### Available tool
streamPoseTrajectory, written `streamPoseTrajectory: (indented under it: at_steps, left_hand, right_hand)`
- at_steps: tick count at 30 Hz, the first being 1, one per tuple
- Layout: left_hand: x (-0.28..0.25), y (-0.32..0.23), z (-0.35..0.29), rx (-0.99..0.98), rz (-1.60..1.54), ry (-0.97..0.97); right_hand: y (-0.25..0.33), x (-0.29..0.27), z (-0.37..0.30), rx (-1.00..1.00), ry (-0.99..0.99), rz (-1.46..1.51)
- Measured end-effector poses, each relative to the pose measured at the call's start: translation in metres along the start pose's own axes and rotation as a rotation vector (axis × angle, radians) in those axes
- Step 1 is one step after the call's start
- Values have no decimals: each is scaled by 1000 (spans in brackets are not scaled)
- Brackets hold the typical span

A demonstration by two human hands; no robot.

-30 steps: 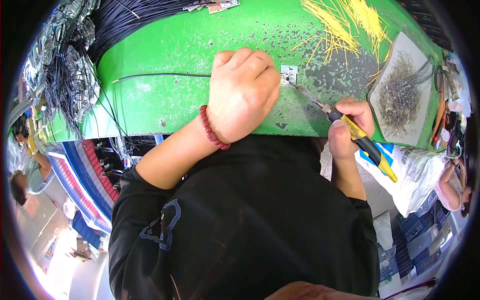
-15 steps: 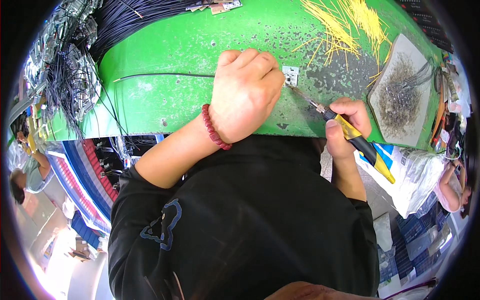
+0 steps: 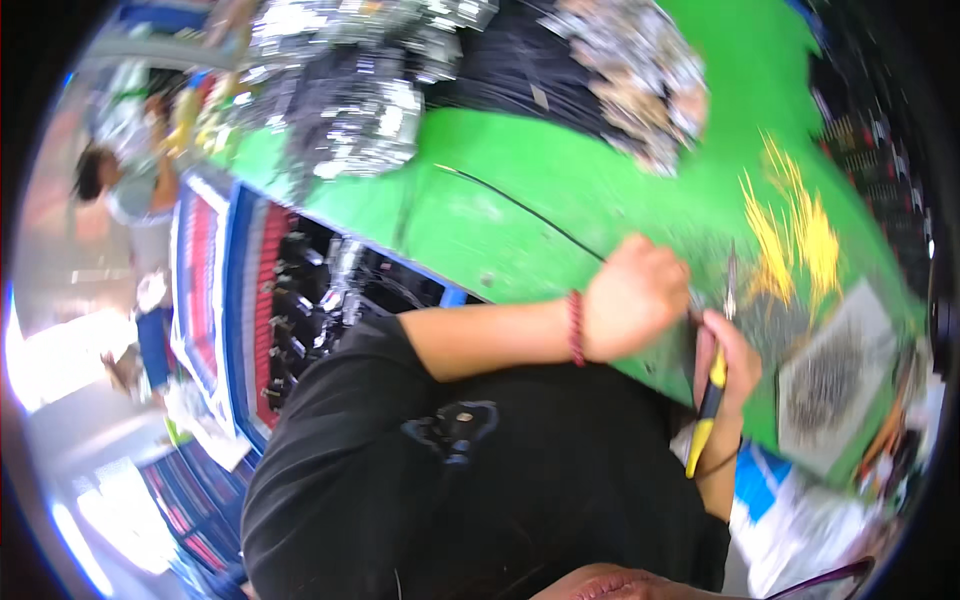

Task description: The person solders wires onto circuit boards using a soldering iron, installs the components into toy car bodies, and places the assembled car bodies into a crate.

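My left hand (image 3: pixel 637 298), with a red bead bracelet at its wrist, is closed over the end of a thin black wire (image 3: pixel 530 212). The wire runs out to the upper left across the green table and ends in a pale stripped tip. To the right, my right hand (image 3: pixel 738 362) grips a soldering iron (image 3: pixel 709 405) with a yellow and black handle. Its metal tip points up and away, apart from the left hand. Motion blurs the picture, and the small circuit board by the left hand cannot be made out.
Bundled black wires (image 3: pixel 510 70) and shiny metallic parts (image 3: pixel 370 120) lie along the far left of the green table (image 3: pixel 480 230). Loose yellow wires (image 3: pixel 815 240) lie right. A grey slab (image 3: pixel 870 340) with dark residue sits near the right edge. Another person (image 3: pixel 135 190) is at far left.
The view has swung left and tilted. The soldering iron's tip, earlier at the white circuit board, is now raised away from it. My left hand stays closed on the wire.
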State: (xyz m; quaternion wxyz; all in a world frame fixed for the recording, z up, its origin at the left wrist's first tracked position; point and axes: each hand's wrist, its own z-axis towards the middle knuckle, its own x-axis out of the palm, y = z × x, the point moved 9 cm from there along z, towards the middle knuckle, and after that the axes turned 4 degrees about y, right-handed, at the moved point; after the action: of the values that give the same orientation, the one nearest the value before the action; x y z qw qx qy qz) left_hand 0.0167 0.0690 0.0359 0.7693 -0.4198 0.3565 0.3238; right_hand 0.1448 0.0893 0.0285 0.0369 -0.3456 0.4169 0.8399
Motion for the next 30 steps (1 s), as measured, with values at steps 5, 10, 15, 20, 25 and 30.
streamPoseTrajectory:
  at_steps: [5,10,15,20,25,30]
  left_hand:
    - [-13,5,-5,-39,-59,-20]
    - [-81,124,-38,-339,330,-13]
    - [-244,170,-23,-378,453,-372]
    - [-336,242,-22,-663,942,-492]
    - [-358,314,-46,-938,543,-294]
    - [-369,218,-24,-648,441,-408]
  right_hand:
    - [-12,7,-3,64,61,156]
    - [-17,1,-10,45,-23,162]
    - [-29,0,-15,180,-57,285]
    - [-30,2,-17,113,-59,207]
    - [-26,2,-11,117,-49,206]
    - [-28,0,-13,137,-39,205]
